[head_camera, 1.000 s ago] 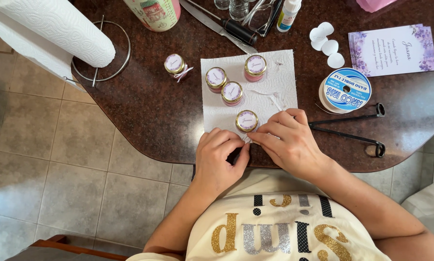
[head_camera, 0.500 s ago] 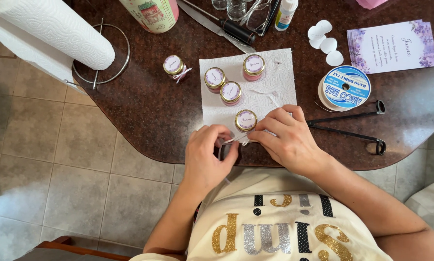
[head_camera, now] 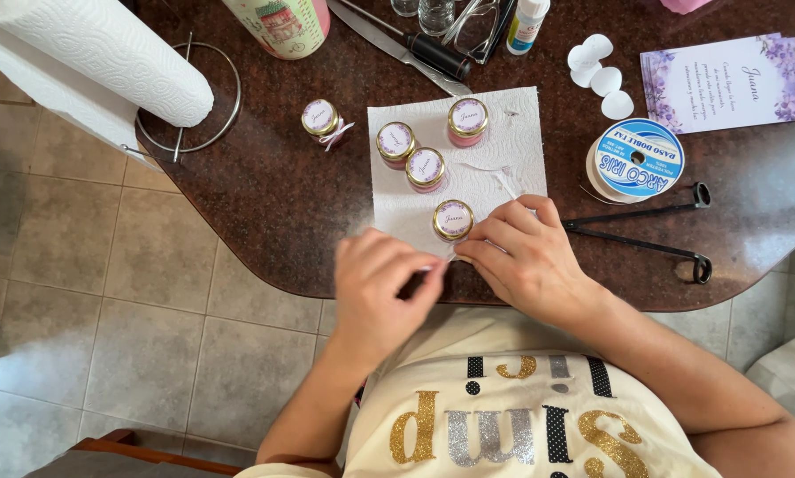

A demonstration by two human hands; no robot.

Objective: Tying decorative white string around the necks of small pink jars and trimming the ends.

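Observation:
A small pink jar with a gold-rimmed lid stands at the near edge of a white paper towel sheet on the dark brown table. My right hand rests right beside the jar, fingertips pinched on a thin white ribbon. My left hand is lower left of the jar, over the table edge, pinching the ribbon's other end. Three more similar jars sit further back on the sheet.
A jar tied with a bow stands left of the sheet. A ribbon spool, black scissors, a floral card, white oval stickers, a knife and a paper towel roll surround the work spot.
My left hand has drawn away from the jar, down and to the left, with the ribbon end. My right hand has stayed by the jar.

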